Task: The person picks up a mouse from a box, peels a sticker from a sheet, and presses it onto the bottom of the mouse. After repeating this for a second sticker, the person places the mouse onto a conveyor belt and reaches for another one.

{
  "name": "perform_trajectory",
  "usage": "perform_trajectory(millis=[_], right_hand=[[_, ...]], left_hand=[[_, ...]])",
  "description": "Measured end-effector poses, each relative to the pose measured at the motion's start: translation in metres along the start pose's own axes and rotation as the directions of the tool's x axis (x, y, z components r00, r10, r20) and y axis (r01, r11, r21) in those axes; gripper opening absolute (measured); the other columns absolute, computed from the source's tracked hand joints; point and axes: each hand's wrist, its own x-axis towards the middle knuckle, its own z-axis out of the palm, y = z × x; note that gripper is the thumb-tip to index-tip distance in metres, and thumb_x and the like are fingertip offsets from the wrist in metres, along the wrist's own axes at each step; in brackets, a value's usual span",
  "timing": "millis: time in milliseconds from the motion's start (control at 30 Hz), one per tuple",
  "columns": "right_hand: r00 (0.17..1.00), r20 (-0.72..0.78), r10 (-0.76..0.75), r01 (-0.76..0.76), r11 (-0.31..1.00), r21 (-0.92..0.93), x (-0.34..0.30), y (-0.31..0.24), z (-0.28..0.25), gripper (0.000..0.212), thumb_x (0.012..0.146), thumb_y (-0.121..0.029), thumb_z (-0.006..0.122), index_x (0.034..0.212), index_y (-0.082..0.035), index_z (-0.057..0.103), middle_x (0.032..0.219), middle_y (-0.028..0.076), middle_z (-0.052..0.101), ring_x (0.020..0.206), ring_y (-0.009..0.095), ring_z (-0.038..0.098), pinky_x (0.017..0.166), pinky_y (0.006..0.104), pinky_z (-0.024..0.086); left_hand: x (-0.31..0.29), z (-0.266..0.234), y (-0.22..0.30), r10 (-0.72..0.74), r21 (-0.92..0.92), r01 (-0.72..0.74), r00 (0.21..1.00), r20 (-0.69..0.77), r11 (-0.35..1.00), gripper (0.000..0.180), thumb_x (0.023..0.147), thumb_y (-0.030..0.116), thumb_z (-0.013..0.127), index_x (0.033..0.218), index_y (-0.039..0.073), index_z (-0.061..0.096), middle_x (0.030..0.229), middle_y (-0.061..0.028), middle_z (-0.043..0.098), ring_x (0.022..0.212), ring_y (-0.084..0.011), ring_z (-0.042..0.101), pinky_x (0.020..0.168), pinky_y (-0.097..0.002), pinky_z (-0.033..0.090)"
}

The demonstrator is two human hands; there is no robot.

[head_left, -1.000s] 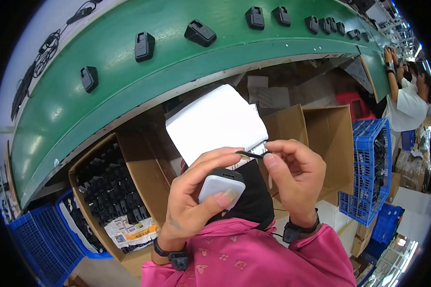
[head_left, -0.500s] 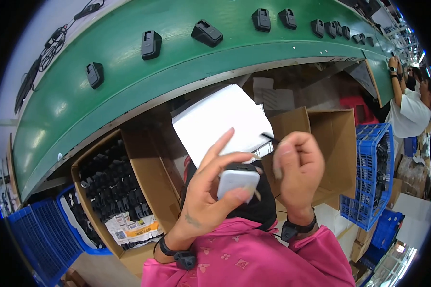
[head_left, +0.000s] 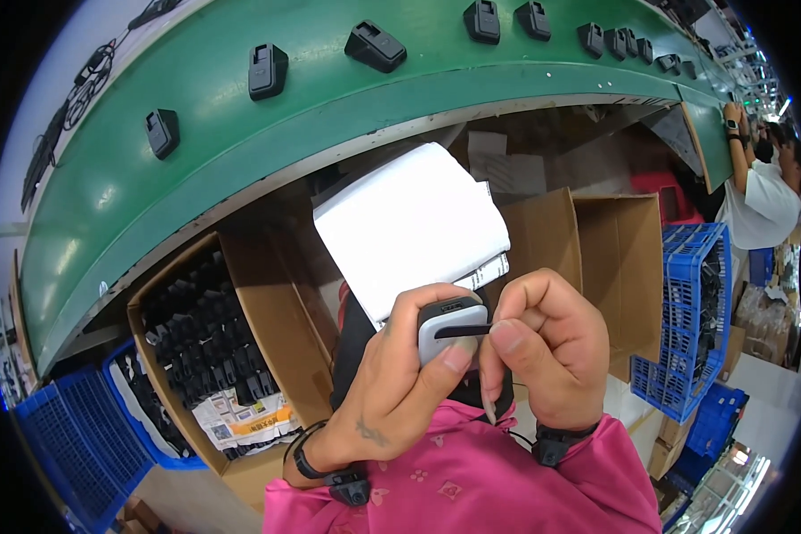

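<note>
My left hand (head_left: 392,383) grips a small white and grey device (head_left: 449,322) with rounded corners, held upright in front of my chest. My right hand (head_left: 543,347) pinches a thin black strip (head_left: 461,331) against the device's front face, thumb and forefinger closed on it. Just behind both hands lies a stack of white sheets (head_left: 409,222) on my lap, partly hidden by the fingers.
A curved green conveyor belt (head_left: 196,169) carries several black devices (head_left: 267,69) across the top. An open cardboard box of black parts (head_left: 205,347) stands at left, an empty cardboard box (head_left: 614,258) and blue crates (head_left: 685,320) at right. Another person (head_left: 756,196) works at the far right.
My left hand has closed its fingers around the device. My right hand has brought the black strip down from above the sheets onto the device's face.
</note>
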Motion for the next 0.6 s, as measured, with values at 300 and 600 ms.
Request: perform_trajectory(millis=[300,600], right_hand=[[1.0,-0.002,0.025,-0.025,0.999,0.037,-0.0001,-0.0011,-0.0044,0.01,0.094,-0.005,0.055,0.096,0.004,0.05,0.072,0.007,0.062,0.061,0.007,0.059,0.056,0.0205,0.05],[1.0,0.013,0.023,-0.023,0.999,0.023,0.003,0.0011,-0.0061,0.011,0.093,-0.004,0.055,0.096,0.005,0.05,0.072,0.007,0.061,0.062,0.007,0.059,0.055,0.02,0.05]], left_hand=[[0.0008,0.0002,0.0026,-0.001,0.073,0.0,1.0,0.01,0.997,0.039,0.096,0.023,0.051,0.124,-0.002,0.04,0.1,-0.018,0.061,0.087,-0.0253,0.062,0.078,-0.034,0.048],[0.0014,0.0016,0.0047,-0.044,0.058,0.045,0.999,-0.032,0.997,0.037,0.093,0.019,0.053,0.123,-0.001,0.044,0.101,-0.0083,0.058,0.088,-0.0125,0.054,0.078,-0.0259,0.045]])
